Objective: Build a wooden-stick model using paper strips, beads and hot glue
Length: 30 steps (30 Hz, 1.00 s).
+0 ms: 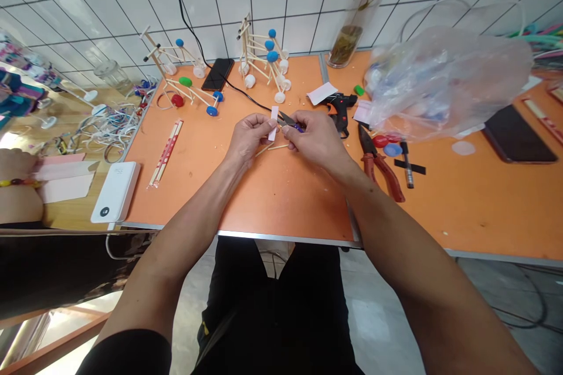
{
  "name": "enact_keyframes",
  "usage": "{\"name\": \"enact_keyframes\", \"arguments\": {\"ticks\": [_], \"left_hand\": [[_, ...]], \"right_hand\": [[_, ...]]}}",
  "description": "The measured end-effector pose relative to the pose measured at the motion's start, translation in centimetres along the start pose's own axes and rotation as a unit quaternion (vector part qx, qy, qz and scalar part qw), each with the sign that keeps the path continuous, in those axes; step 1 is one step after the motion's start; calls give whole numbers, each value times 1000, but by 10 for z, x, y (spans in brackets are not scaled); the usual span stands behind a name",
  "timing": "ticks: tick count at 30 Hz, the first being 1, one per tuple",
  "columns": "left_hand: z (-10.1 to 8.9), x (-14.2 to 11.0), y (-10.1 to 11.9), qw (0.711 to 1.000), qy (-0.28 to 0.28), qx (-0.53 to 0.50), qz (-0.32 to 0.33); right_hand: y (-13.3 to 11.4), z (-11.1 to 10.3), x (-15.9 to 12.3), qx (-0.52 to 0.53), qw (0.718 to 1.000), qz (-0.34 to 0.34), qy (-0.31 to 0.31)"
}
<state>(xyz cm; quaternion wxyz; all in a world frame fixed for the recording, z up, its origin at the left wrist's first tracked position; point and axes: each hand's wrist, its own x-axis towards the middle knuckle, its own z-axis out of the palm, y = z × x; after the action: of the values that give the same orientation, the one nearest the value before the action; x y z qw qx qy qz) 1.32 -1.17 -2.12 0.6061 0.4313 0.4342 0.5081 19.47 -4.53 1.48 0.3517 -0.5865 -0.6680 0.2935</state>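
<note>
Over the orange table (281,205), my left hand (249,137) pinches a narrow strip of pale paper (273,122) upright between thumb and fingers. My right hand (317,136) is closed round small scissors (287,119); the grey blades point toward the strip and a bit of purple handle shows. Whether the blades touch the paper I cannot tell. Below my fingertips lie short wooden sticks (278,147), partly hidden by the hands. Just beyond my right hand are a black glue gun (339,106) and a pale paper piece (322,94).
Stick models with coloured caps (185,82) (264,58) stand at the back, near a phone (217,74). Red-handled pliers (382,167), a marker (407,165) and a plastic bag (448,82) lie rightward. A glass bottle (352,29) stands behind. Leftward are wrapped chopsticks (166,153) and a power bank (115,192).
</note>
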Motion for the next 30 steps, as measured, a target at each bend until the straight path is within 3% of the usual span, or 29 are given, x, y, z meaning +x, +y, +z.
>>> {"name": "enact_keyframes", "arguments": {"ticks": [30], "left_hand": [[-1, 1, -2, 1000, 7, 22, -1]], "right_hand": [[4, 0, 1, -19, 999, -29, 7]]}}
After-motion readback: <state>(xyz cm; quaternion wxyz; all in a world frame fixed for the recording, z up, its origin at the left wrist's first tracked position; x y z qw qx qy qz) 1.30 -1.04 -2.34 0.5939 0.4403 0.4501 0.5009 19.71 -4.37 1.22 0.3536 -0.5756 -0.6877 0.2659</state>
